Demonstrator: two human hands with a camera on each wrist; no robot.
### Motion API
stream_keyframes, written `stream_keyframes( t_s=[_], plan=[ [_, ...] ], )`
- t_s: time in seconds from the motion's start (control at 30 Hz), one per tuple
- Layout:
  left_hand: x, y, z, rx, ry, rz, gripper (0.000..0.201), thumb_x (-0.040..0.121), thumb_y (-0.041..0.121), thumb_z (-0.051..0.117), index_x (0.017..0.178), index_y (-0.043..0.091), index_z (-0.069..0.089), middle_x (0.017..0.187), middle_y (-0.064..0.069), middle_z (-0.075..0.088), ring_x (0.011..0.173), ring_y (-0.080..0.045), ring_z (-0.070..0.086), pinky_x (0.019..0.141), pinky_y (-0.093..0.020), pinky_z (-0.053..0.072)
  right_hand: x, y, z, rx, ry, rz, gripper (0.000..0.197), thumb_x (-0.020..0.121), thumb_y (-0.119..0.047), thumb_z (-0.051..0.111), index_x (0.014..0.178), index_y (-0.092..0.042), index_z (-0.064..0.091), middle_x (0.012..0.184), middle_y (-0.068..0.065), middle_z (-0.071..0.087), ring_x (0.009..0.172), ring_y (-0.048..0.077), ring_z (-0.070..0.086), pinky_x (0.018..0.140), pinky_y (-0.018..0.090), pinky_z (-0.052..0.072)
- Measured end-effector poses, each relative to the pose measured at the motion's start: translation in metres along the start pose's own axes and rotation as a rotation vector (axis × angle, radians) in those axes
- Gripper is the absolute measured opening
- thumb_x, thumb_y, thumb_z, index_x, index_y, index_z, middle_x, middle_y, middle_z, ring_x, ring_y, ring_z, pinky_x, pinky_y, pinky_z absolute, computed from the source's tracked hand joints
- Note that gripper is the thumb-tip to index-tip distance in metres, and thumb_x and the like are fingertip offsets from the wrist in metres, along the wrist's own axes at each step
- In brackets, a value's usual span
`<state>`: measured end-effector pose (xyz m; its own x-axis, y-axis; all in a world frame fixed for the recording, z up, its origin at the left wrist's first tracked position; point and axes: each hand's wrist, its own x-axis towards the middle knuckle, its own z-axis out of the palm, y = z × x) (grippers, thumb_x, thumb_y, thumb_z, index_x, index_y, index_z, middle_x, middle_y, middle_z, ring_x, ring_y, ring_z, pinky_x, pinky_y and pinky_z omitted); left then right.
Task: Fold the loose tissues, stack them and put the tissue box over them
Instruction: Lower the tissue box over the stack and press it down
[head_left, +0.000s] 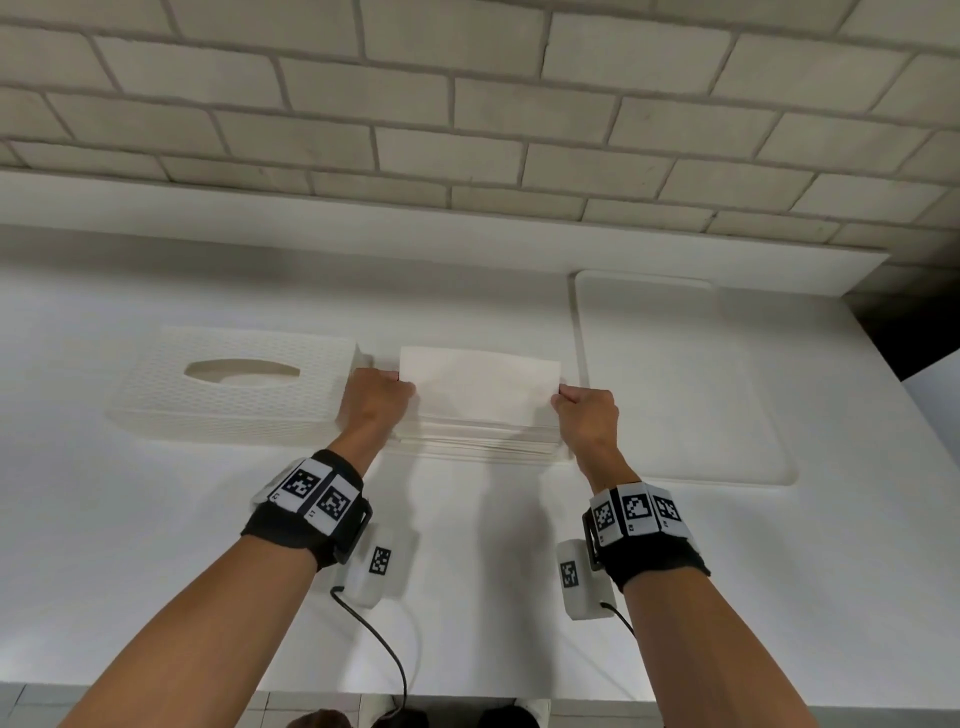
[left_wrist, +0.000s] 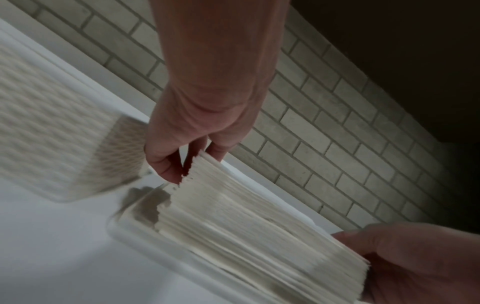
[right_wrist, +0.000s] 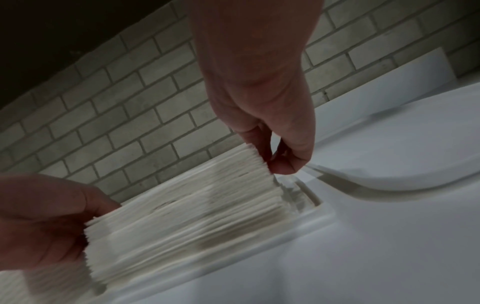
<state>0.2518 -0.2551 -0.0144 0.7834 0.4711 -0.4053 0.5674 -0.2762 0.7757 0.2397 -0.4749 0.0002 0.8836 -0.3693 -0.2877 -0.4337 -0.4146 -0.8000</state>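
Tissue box (head_left: 234, 387): white, woven texture, oval slot on top; left of centre in the head view, on the white counter (head_left: 156, 545).

Left hand (head_left: 375, 402): just right of the box, fingers curled, pinching the left end of the tissue stack; fingers (left_wrist: 168, 164) curled at that edge in the left wrist view.

Tissue stack (head_left: 480, 395): folded white sheets, centre frame, top sheet flat, held at both ends; appears to sit on a shallow white base.

Right hand (head_left: 587, 413): fingers curled, pinching the stack's right end.

Flat white tray (head_left: 685, 389): right of centre, on the counter.

Brick wall (head_left: 467, 104): across the top of the frame.
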Motion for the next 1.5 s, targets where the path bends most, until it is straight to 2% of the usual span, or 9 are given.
stream_keyframes(
  t_s=[0.23, 0.37, 0.53, 0.6, 0.77, 0.87, 1.0, 1.3, 1.5],
  plan=[
    [-0.005, 0.013, -0.022, -0.137, -0.016, 0.088, 0.025, 0.086, 0.010, 0.060, 0.064, 0.018, 0.054, 0.066, 0.004, 0.053, 0.074, -0.020, 0.054, 0.067, -0.026, 0.044, -0.003, -0.010, -0.011, -0.025, 0.122, -0.117, 0.023, 0.095, -0.011, 0.051, 0.094, -0.005, 0.074, 0.090, 0.008, 0.063, 0.085, 0.021, 0.058, 0.074, 0.023, 0.042],
    [-0.001, 0.021, -0.073, -0.313, 0.036, 0.144, 0.011, 0.088, 0.011, 0.064, 0.095, 0.010, 0.072, 0.096, -0.002, 0.066, 0.085, -0.016, 0.056, 0.087, -0.028, 0.050, -0.027, -0.057, -0.012, 0.049, 0.221, -0.300, 0.027, 0.098, -0.018, 0.048, 0.104, -0.006, 0.071, 0.103, 0.008, 0.064, 0.080, 0.011, 0.055, 0.070, 0.014, 0.038],
    [0.026, 0.000, -0.151, -0.327, 0.244, 0.130, 0.015, 0.085, 0.012, 0.063, 0.098, 0.015, 0.070, 0.095, -0.002, 0.063, 0.090, -0.019, 0.054, 0.081, -0.030, 0.050, -0.065, -0.104, 0.060, 0.200, -0.090, -0.347, 0.026, 0.094, -0.013, 0.050, 0.092, 0.003, 0.070, 0.097, 0.022, 0.070, 0.091, 0.037, 0.065, 0.086, 0.049, 0.054],
    [0.041, -0.018, -0.177, -0.256, 0.343, 0.102, 0.015, 0.083, 0.017, 0.061, 0.096, 0.019, 0.068, 0.095, -0.004, 0.063, 0.090, -0.022, 0.055, 0.074, -0.029, 0.046, -0.081, -0.110, 0.101, 0.177, -0.286, -0.247, 0.025, 0.095, -0.018, 0.051, 0.102, -0.004, 0.071, 0.110, 0.014, 0.070, 0.102, 0.030, 0.064, 0.095, 0.042, 0.052],
    [0.079, -0.075, -0.218, -0.068, 0.417, -0.046, 0.056, 0.088, 0.032, 0.060, 0.139, 0.012, 0.050, 0.147, -0.014, 0.044, 0.134, -0.032, 0.043, 0.107, -0.042, 0.041, -0.103, -0.104, 0.178, -0.060, -0.505, -0.054, 0.050, 0.099, -0.034, 0.042, 0.142, -0.008, 0.039, 0.140, 0.012, 0.049, 0.128, 0.030, 0.048, 0.103, 0.038, 0.041],
    [0.092, -0.099, -0.225, -0.086, 0.317, -0.152, 0.054, 0.084, 0.035, 0.060, 0.128, 0.004, 0.057, 0.138, -0.015, 0.052, 0.125, -0.034, 0.050, 0.101, -0.044, 0.045, -0.099, -0.098, 0.197, -0.084, -0.465, 0.022, 0.058, 0.100, -0.035, 0.039, 0.145, 0.000, 0.032, 0.144, 0.015, 0.048, 0.125, 0.033, 0.051, 0.098, 0.039, 0.044],
    [0.090, -0.104, -0.224, -0.242, 0.217, -0.141, 0.025, 0.082, 0.025, 0.058, 0.065, 0.008, 0.049, 0.074, -0.008, 0.051, 0.077, -0.025, 0.048, 0.068, -0.035, 0.037, -0.096, -0.097, 0.212, -0.034, -0.404, 0.027, 0.057, 0.100, -0.034, 0.038, 0.151, -0.013, 0.024, 0.152, 0.008, 0.039, 0.134, 0.031, 0.043, 0.107, 0.040, 0.039],
    [0.037, -0.030, -0.233, -0.558, 0.105, 0.098, 0.009, 0.088, 0.025, 0.054, 0.086, 0.020, 0.060, 0.089, 0.002, 0.061, 0.082, -0.018, 0.058, 0.079, -0.034, 0.050, -0.107, -0.146, 0.140, 0.256, -0.132, -0.343, 0.051, 0.099, -0.032, 0.042, 0.149, -0.024, 0.032, 0.149, -0.001, 0.040, 0.132, 0.016, 0.043, 0.109, 0.033, 0.036],
    [-0.017, 0.034, -0.139, -0.460, -0.211, 0.210, 0.019, 0.084, 0.025, 0.064, 0.101, 0.018, 0.060, 0.103, -0.003, 0.068, 0.092, -0.020, 0.066, 0.084, -0.036, 0.055, -0.071, -0.098, 0.014, 0.451, 0.225, -0.183, 0.034, 0.095, -0.029, 0.049, 0.126, -0.017, 0.057, 0.117, -0.001, 0.065, 0.104, 0.017, 0.062, 0.087, 0.028, 0.052]
  ],
)
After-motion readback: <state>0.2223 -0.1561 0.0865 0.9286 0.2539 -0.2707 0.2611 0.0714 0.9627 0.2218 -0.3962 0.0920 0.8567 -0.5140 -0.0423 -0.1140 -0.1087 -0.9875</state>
